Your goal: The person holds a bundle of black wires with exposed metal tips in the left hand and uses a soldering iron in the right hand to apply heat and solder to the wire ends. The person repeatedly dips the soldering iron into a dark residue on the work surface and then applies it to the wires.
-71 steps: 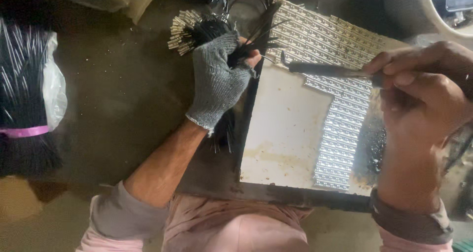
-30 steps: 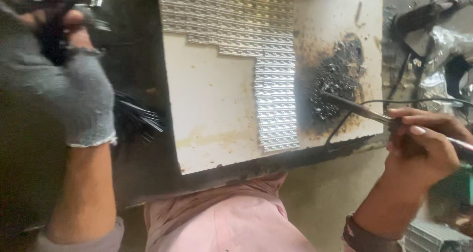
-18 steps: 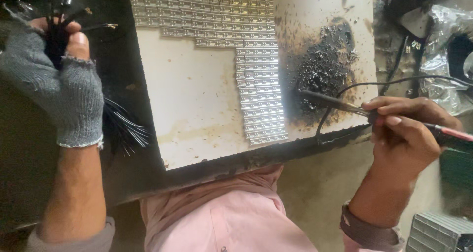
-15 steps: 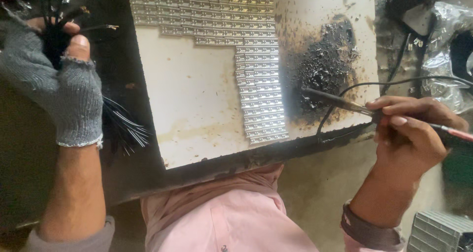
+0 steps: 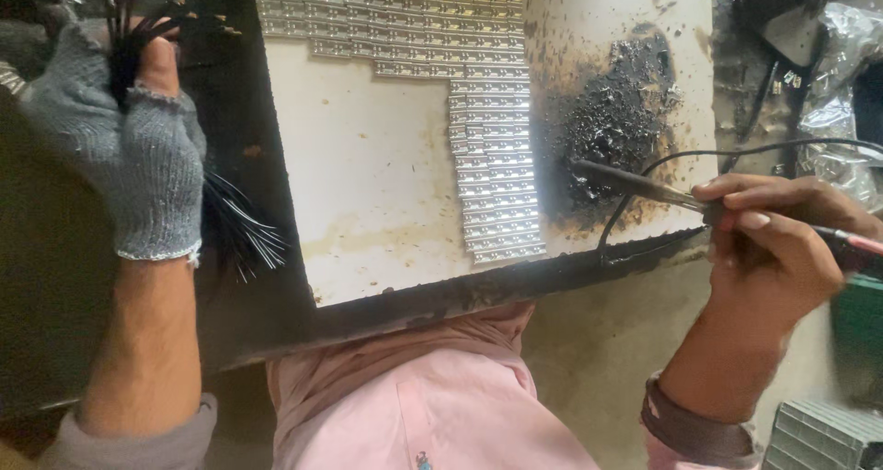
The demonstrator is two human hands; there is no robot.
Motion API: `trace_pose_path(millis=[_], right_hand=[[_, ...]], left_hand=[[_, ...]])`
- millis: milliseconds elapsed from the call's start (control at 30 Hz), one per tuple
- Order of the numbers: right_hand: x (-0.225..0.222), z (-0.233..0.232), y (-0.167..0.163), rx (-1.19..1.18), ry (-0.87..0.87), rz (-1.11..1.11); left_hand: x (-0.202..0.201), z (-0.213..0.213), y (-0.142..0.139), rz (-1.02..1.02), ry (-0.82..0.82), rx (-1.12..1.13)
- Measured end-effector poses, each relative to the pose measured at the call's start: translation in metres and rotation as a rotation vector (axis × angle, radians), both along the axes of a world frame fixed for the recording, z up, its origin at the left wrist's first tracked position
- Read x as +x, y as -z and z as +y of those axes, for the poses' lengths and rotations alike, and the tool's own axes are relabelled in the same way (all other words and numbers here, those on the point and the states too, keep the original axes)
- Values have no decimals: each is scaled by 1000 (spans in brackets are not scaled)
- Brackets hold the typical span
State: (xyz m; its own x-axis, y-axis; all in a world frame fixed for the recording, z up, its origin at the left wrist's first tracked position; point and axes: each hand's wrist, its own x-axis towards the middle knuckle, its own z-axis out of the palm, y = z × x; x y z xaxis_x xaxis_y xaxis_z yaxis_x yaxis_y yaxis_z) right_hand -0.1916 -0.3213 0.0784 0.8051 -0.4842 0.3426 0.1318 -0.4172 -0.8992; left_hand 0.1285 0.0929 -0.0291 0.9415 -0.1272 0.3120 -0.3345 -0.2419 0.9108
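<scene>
A: State the condition of the fingers on each hand.

B: The right hand [image 5: 782, 258] has its fingers [image 5: 736, 189] closed together around the handle of a soldering iron [image 5: 644, 187]. The iron's dark tip rests at a burnt, black-crusted patch [image 5: 621, 120] on the white board [image 5: 377, 176]. The left hand [image 5: 120, 148], in a grey knitted glove, has its fingers clamped on a bundle of thin black wires [image 5: 235, 226]. Stripped wire ends stick out above the fist; the rest fans out below it, just beside the board's left edge.

A: Packages or labels?

B: Crinkled clear plastic wrapping [image 5: 842, 74] lies at the upper right, beyond the board. A green object [image 5: 860, 327] sits at the right edge, and a grey ribbed casing [image 5: 823, 438] at the lower right corner. No label is legible.

A: Edges and free room?

B: Rows of small silver strips [image 5: 441, 19] cover the board's top and run down a column [image 5: 497, 176] to its near edge. The board's lower left surface is bare. The near edge overhangs the dark bench [image 5: 276, 314], just above the pink shirt [image 5: 432, 396]. A black cable [image 5: 736, 153] loops past the right hand.
</scene>
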Motion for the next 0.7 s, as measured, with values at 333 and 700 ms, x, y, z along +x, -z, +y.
trace_pose_path(millis=[333, 700], right_hand=[[-1, -5, 8, 33, -7, -3], [-9, -61, 66, 364, -134, -19]], left_hand=[[-4, -3, -2, 40, 103, -163], [12, -11, -15, -100, 46, -158]])
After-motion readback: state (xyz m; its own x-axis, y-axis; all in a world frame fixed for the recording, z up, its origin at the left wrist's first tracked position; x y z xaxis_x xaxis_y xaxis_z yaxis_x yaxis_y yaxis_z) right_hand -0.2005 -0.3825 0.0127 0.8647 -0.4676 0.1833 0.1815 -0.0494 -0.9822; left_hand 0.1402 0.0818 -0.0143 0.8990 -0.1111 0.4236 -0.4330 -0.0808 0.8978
